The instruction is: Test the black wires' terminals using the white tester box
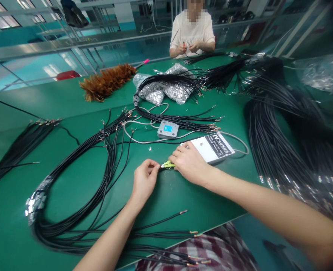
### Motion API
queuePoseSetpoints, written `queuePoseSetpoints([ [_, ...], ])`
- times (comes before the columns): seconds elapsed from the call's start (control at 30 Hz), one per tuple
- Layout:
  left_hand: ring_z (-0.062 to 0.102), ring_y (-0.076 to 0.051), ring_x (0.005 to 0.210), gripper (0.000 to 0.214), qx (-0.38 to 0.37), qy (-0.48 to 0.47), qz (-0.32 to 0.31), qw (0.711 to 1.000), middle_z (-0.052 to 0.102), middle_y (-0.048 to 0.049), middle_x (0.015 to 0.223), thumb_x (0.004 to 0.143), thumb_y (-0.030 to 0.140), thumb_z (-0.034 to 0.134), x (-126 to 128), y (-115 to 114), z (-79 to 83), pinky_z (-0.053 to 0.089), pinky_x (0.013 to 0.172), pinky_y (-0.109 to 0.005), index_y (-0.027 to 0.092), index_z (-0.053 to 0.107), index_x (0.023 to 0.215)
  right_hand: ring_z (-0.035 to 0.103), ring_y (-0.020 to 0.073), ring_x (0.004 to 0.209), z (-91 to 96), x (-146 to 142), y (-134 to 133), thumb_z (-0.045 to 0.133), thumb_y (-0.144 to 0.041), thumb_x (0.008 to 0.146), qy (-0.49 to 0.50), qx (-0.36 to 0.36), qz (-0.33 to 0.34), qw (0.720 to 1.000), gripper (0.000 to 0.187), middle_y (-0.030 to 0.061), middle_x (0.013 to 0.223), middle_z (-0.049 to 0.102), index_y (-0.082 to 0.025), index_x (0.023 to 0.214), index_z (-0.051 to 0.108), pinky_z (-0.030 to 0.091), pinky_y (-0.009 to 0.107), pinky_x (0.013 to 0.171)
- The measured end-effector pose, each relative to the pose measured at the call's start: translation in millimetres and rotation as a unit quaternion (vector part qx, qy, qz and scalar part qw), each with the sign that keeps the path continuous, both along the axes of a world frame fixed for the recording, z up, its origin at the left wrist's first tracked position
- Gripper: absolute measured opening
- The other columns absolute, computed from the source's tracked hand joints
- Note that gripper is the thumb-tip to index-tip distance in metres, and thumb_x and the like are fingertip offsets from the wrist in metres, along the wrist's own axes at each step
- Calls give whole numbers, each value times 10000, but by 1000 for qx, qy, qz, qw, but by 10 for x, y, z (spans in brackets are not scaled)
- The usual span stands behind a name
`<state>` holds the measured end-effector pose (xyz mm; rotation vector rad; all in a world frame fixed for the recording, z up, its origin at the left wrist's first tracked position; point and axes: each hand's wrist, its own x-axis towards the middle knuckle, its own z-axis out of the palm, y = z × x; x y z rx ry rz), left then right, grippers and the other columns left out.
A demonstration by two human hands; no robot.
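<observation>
My left hand (145, 177) pinches the end of a black cable (162, 168) between thumb and fingers, over the green table. Closed around a small yellow-green hand tool (168, 164) is my right hand (189, 162). The tool's bright metal tip meets the cable end just beside my left fingertips; its handles are mostly hidden, so its exact kind is unclear. Directly behind my right hand lies a white box with a dark label (211, 146). A looped bundle of black cables (67, 158), bound with silver tape and with bared copper ends, curves around the left of my hands.
A grey device with a blue screen (167, 129) lies behind my hands. Further back are bags of silvery parts (176, 88), another cable bundle (161, 79) and a brown feather duster (108, 81). Thick cable bundles (271, 139) fill the right. Across the table sits a person (193, 32).
</observation>
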<state>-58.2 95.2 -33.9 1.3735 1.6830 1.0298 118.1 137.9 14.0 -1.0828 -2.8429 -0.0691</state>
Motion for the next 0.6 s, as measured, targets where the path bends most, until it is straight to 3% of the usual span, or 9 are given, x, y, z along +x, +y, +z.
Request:
queuePoseSetpoints([
  [0.17,543,-132,497,185,-3,-4,-9,1000,612,11,583,742,357,597,-28,12,4,359,497,-223,178,584,696,586,232,1092,38,386,-96,608,-204,913,171,40,-13,984,201,82,1199,682,-178,1111,627,341,399,911],
  [0.3,575,-149,538,180,-1,-15,-10,1000,629,-2,605,727,352,606,-38,12,16,377,521,-231,178,594,686,597,229,1079,-66,821,-349,551,-190,936,310,72,-97,943,109,51,1141,711,-211,1010,629,402,390,910],
  [0.43,567,-147,534,196,1,-21,-12,1000,626,-1,606,732,371,606,-40,17,1,360,509,-231,178,592,700,574,233,1124,-204,911,-593,541,-174,939,300,66,-83,948,89,37,1218,689,-214,977,610,405,390,910],
  [0.6,566,-142,538,193,1,-18,-15,1000,624,3,605,717,367,617,-112,10,-1,375,526,-231,178,598,687,607,230,1037,-277,795,-614,567,-201,939,279,101,-107,949,60,3,1123,737,-218,940,625,363,389,883],
])
